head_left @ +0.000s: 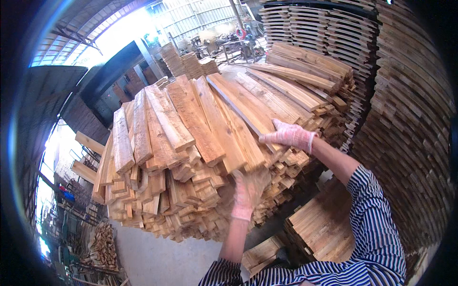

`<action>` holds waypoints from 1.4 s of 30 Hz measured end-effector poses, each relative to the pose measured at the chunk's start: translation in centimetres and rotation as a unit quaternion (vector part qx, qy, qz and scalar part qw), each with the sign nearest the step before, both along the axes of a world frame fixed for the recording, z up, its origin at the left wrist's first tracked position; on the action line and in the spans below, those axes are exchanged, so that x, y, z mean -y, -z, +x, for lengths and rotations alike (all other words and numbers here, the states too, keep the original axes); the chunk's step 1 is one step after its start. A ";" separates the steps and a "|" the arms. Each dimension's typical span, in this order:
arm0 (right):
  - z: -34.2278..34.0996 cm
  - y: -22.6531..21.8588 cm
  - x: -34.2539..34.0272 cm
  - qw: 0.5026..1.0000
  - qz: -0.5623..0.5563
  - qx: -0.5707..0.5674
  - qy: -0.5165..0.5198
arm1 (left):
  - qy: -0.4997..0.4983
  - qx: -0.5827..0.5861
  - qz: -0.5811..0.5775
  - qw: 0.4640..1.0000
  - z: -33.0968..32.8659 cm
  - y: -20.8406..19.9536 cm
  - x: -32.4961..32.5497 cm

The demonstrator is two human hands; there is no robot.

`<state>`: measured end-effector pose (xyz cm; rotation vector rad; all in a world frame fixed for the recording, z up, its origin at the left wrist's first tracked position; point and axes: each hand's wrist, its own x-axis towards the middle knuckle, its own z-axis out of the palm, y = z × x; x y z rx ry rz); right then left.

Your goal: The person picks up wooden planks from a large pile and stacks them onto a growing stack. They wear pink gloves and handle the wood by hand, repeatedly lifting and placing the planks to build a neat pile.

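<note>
A big heap of sawn wooden boards (193, 121) fans out before me, their cut ends toward me. My right hand (290, 135), in a pinkish-white knit glove, is closed around the near end of a long wooden board (238, 106) on top. Lower and to the left, my left hand (249, 194), gloved alike, is at the butt ends of the boards just below the top layer. Motion smears its fingers, so its grip is unclear.
Tall stacks of boards (410, 109) rise along the right side. Beside my legs stands a low stack of planks (322, 221). More stacked wood (183, 62) and machinery (234, 45) stand at the back. A bundle of wood pieces (102, 248) lies at lower left.
</note>
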<state>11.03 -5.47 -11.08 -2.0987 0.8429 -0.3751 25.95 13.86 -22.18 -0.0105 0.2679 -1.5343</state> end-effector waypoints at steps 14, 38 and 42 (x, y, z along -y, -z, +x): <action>-14.2 12.6 -13.8 0.861 0.461 0.215 -0.027 | -0.100 0.872 -0.170 0.447 -15.0 10.0 -14.0; -8.2 18.8 -17.0 0.863 0.413 0.291 0.009 | -0.077 0.312 0.196 0.926 -0.6 2.6 -4.1; -7.6 17.1 -16.2 0.865 0.393 0.310 0.016 | -0.142 0.561 0.072 0.812 -1.5 -0.5 -3.1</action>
